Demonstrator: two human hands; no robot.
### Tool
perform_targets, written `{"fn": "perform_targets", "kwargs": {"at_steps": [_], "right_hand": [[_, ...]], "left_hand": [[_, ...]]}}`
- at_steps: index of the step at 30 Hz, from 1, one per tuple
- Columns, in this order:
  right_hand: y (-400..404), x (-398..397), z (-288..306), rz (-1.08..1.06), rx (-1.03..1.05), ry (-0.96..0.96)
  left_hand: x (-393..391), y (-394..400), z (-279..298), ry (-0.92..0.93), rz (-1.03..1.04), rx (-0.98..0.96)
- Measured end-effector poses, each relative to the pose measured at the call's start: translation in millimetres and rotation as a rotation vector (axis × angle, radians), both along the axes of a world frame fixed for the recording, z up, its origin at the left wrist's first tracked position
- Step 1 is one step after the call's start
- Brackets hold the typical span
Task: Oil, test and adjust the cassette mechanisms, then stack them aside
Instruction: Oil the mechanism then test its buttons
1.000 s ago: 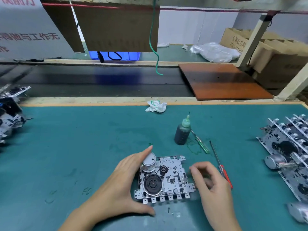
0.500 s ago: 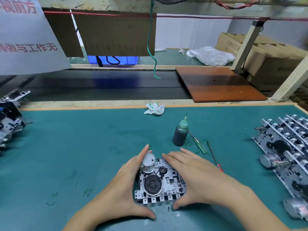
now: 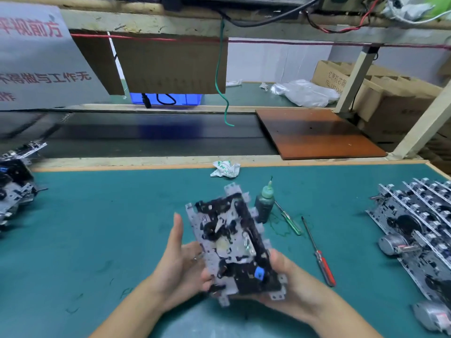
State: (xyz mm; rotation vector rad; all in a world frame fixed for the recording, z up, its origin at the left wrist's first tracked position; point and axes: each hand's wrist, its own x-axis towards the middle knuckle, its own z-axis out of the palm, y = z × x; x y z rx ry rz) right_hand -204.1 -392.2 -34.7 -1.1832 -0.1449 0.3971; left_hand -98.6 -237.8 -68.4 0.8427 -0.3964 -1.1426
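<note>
At your far left, a pile of grey metal cassette mechanisms sits on the teal-matted counter. Your left hand cradles the near left edge of the silver-and-black cassette mechanism, thumb straight up, fingers curled against its side. The mechanism is lifted off the counter, tilted, black underside facing you. Your right hand grips its near right corner from below. Beyond stands a dark oil bottle with green nozzle, then a green-handled screwdriver, a red-handled screwdriver, and a row of stacked mechanisms.
</note>
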Motion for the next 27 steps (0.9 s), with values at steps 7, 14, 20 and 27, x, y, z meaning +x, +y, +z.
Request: {"fn": "perform_targets", "kwargs": {"at_steps": [7,14,20,27], "right_hand": [[-14,0,-3,-0.499,-0.641,-0.035],[-80,42,-14,-0.952,-1.548,-0.013],[-98,96,-36,-0.734,-1.746,0.153],[-114,61,3,-0.898,-0.563,-0.058]], "left_hand": [[5,-10,8,0.18,-0.076,-0.299],[5,-25,-18,0.326,0.125,-0.015],[8,-25,-24,0.412,0.112,0.044],[10,-27,-25,0.412,0.092,0.079]]}}
